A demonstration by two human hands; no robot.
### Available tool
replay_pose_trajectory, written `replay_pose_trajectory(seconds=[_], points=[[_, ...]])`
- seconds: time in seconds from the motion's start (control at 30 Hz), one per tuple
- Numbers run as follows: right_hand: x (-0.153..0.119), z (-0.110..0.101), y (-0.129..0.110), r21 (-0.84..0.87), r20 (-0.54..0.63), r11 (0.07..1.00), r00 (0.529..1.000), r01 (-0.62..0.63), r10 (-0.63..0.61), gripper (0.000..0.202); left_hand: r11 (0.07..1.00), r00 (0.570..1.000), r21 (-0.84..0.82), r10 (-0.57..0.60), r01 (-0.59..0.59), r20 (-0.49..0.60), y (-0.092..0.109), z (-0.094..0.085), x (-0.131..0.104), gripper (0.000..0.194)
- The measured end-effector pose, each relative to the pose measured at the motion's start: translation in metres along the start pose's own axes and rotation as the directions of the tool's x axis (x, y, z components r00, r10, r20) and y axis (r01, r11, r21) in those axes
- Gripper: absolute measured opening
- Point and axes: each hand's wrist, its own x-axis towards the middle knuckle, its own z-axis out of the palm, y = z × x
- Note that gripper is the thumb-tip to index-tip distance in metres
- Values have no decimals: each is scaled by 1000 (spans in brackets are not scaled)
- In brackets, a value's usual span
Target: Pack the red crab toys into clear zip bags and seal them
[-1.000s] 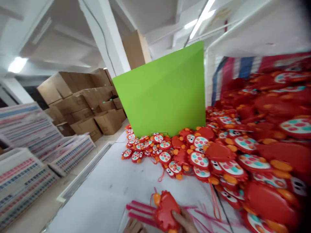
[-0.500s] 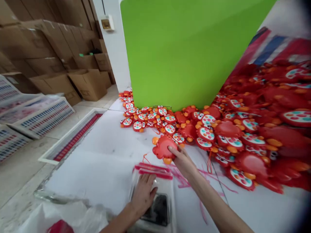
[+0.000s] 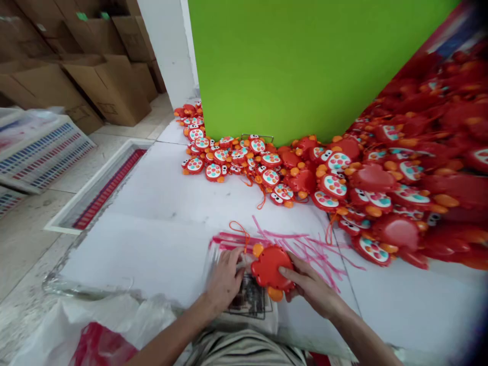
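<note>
My right hand point(image 3: 310, 284) holds a red crab-shaped plastic toy point(image 3: 270, 268) with orange feet, its plain red back facing up and my thumb on it. From the toy's far side an orange cord loop point(image 3: 239, 227) stretches out over the bags. My left hand point(image 3: 224, 280) is curled at the mouth of a clear plastic bag point(image 3: 263, 321) with a pink zip edge and dark print. Its fingertips seem to pinch the bag's lip, close to the toy's left side. The bag lies on a small stack on the white table point(image 3: 152, 244).
Pink strips point(image 3: 316, 249) are scattered right of the bags. Several more red toys are heaped point(image 3: 335, 185) along a green panel point(image 3: 290, 66) and to the right. Crumpled white plastic point(image 3: 148, 317) lies front left. Baskets point(image 3: 46, 152) and cartons point(image 3: 110, 91) stand on the floor at left.
My right hand has brought the toy down and nearer, over the bags. My left hand has gone from lying on the bags to curling at their edge. The view has tilted down.
</note>
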Motion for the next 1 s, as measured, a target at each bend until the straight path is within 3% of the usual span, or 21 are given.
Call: replay_pose_trajectory(seconds=[0.07, 0.17, 0.27, 0.37, 0.43, 0.5, 0.6, 0.77, 0.87, 1.0], points=[[-6, -1, 2, -76, 54, 996, 997, -41, 46, 59, 997, 997, 45, 68, -69, 23, -2, 0, 2, 52], [-14, -4, -1, -195, 180, 981, 982, -21, 57, 57, 977, 985, 130, 160, -168, 65, -5, 1, 4, 46], [-19, -6, -8, -143, 223, 990, 974, -10, 42, 52, 964, 976, 155, 208, -214, 57, -5, 1, 5, 36], [-18, -1, -12, 85, 179, 996, 984, -22, 7, 54, 964, 976, 149, 213, -218, 50, 1, 1, 4, 26], [-12, 8, -14, 186, 96, 982, 993, 45, -64, 55, 970, 983, 164, 174, -181, 57, 6, 0, 4, 22], [-6, 18, -16, 168, 5, 974, 988, 153, -156, 57, 972, 988, 182, 136, -146, 67, 10, -1, 5, 22], [-2, 30, -25, -27, -16, 961, 961, 275, -275, 55, 978, 988, 147, 142, -150, 68, 10, -7, 7, 23], [-12, 29, -36, -224, -18, 922, 944, 316, -328, 51, 982, 987, 108, 158, -156, -13, 2, -15, 8, 26], [-19, 24, -31, -195, -31, 937, 953, 290, -302, 52, 978, 983, 110, 181, -177, -21, -1, -15, 7, 24], [-22, 26, -24, 61, -26, 947, 949, 315, -314, 47, 966, 973, 120, 231, -229, -3, 0, -19, 10, 24]])
